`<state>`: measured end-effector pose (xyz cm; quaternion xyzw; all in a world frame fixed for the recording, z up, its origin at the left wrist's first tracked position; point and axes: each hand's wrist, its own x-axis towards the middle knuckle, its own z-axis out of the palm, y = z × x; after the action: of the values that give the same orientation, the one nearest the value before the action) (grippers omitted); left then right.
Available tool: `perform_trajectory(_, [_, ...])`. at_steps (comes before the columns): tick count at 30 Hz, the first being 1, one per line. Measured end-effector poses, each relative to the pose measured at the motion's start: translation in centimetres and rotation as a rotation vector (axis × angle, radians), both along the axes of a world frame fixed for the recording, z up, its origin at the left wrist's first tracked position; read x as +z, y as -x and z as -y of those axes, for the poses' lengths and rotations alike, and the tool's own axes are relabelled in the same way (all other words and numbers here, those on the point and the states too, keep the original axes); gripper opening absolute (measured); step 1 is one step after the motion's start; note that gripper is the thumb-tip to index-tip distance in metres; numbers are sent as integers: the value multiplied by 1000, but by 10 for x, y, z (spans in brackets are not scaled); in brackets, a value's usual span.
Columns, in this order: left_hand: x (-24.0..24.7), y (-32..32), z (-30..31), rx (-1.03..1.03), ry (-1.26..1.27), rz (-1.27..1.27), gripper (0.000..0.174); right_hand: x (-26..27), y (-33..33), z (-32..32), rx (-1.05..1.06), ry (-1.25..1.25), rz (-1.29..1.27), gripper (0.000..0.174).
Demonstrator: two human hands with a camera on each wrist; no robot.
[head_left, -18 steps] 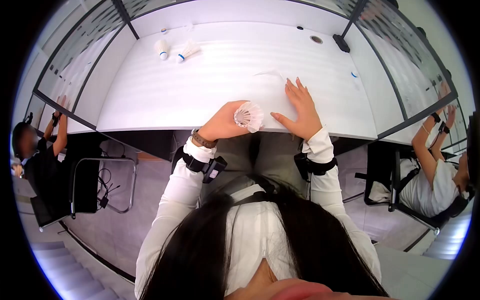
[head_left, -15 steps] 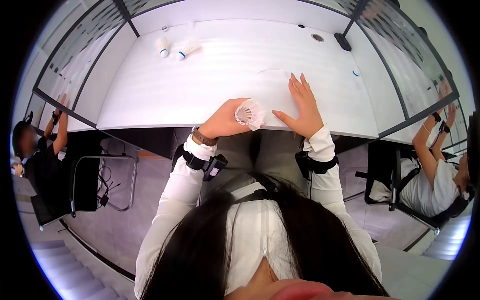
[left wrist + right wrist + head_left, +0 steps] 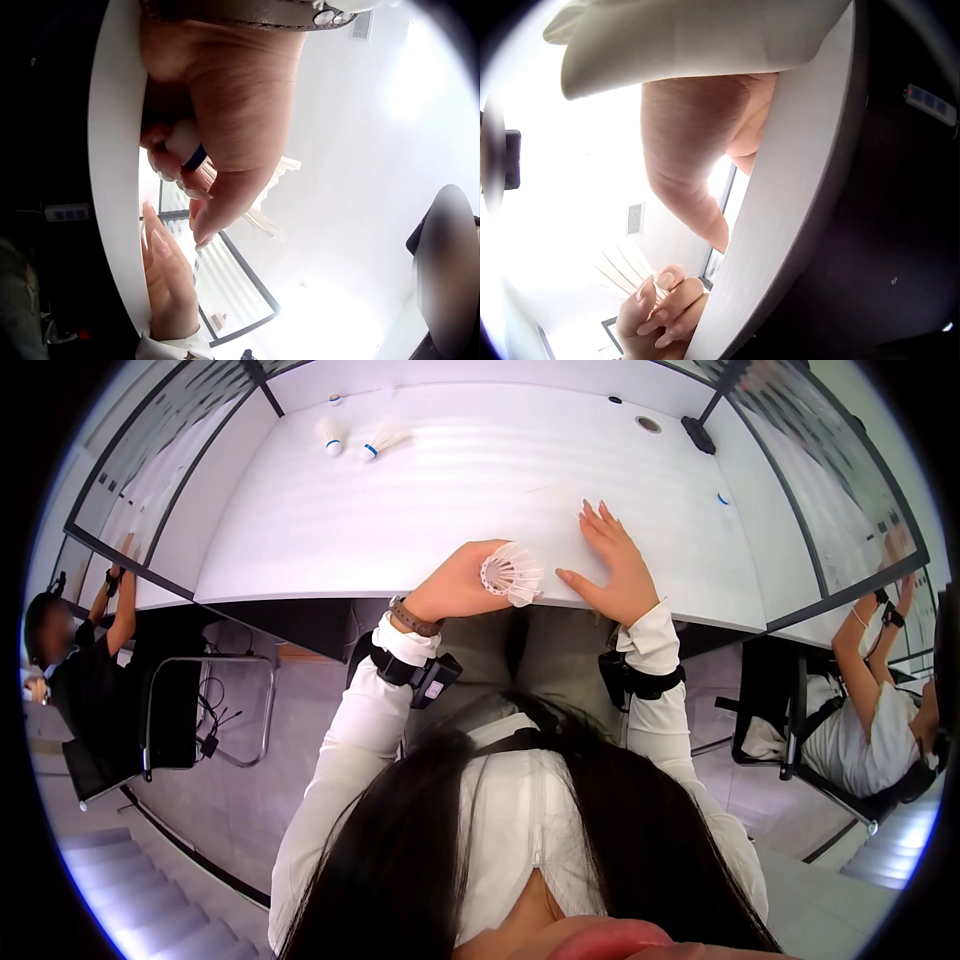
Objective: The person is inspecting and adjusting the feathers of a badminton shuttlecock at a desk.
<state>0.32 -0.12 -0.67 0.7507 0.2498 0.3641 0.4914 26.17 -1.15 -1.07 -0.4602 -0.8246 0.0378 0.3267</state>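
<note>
My left hand (image 3: 458, 582) grips a white feather shuttlecock (image 3: 512, 573) at the table's front edge, its feather skirt facing up. In the left wrist view, the fingers of the left hand (image 3: 240, 142) curl round the shuttlecock's white cork (image 3: 182, 142), which has a blue band. To the right, my right hand (image 3: 620, 573) rests on the white table (image 3: 400, 500) with fingers extended and thumb apart, holding nothing. In the right wrist view the right hand (image 3: 694, 150) lies at the table edge, the left hand (image 3: 664, 315) beyond it with the feathers.
Two shuttlecocks (image 3: 332, 440) (image 3: 385, 442) lie at the back left, with a small cork piece (image 3: 335, 400) behind them. At the right are a blue-and-white piece (image 3: 723, 498), a black object (image 3: 698, 435) and a cable hole (image 3: 648, 424). Partitions flank the table; people sit on both sides.
The head view has shifted slightly, so the table appears higher and further right. The left hand keeps its grip on the shuttlecock; the right hand stays spread on the table.
</note>
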Motion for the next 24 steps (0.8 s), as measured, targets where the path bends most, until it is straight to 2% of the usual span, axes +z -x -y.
perform_trajectory(6, [1, 4, -2, -30, -28, -31, 32, 1, 3, -1, -30, -89, -47, 75])
perform_trajectory(12, [-1, 2, -3, -23, -27, -6, 26, -8, 6, -4, -233, -33, 171, 79])
perform_trajectory(15, [-2, 2, -3, -20, -32, -11, 27, -6, 8, -3, -233, -109, 194, 81])
perform_trajectory(18, [-1, 2, -3, -12, -35, -26, 30, -10, 4, -7, -205, -16, 230, 82])
perform_trajectory(24, [-5, 3, -4, -18, -12, -32, 35, -14, 4, -9, -239, -12, 222, 85])
